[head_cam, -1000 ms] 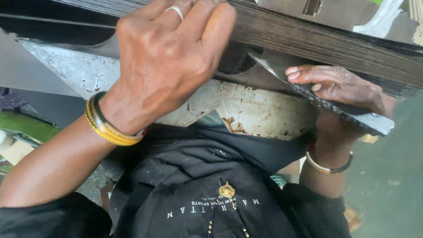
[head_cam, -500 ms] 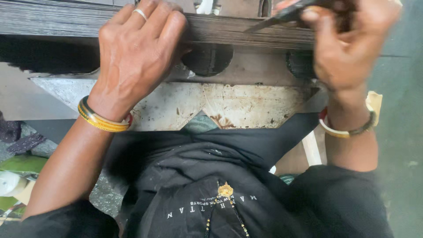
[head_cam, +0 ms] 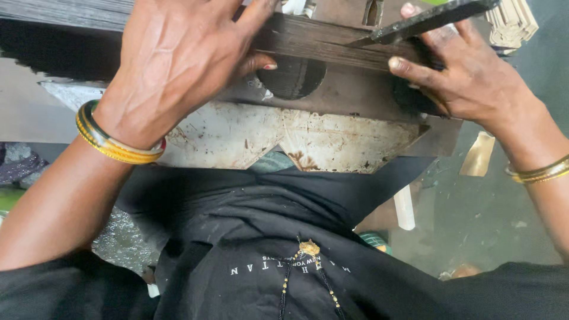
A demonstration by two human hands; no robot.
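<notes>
Metal bench plate (head_cam: 332, 139): a scuffed, whitish plate with a notched lower edge is seen at the centre of the view; compared with half a second before, it is shown nearer and fills more of the picture.
Dark stack (head_cam: 332, 41): a long pack of thin dark sheets is laid edge-on across the top, from 10 o'clock to 1 o'clock; its place on the bench is unchanged.
Left hand (head_cam: 178, 59): it is pressed flat on the dark stack at 11 o'clock, fingers spread open and not closed round anything, the thumb tip resting on the stack's front edge; the same hold is kept as before.
Right hand (head_cam: 468, 74): it was raised at the top right corner half a second ago and is now lowered to 2 o'clock, fingers laid against the stack's right end.
Dark strip (head_cam: 435, 18): a flat dark piece is pinched in the right hand's fingers, slanting up to 1 o'clock, its lower tip touching the top of the stack.
Round holes (head_cam: 293, 77): two dark openings are seen below the stack; the right one is largely covered by the right hand.
Bangles (head_cam: 112, 142): gold bands are worn on both wrists.
</notes>
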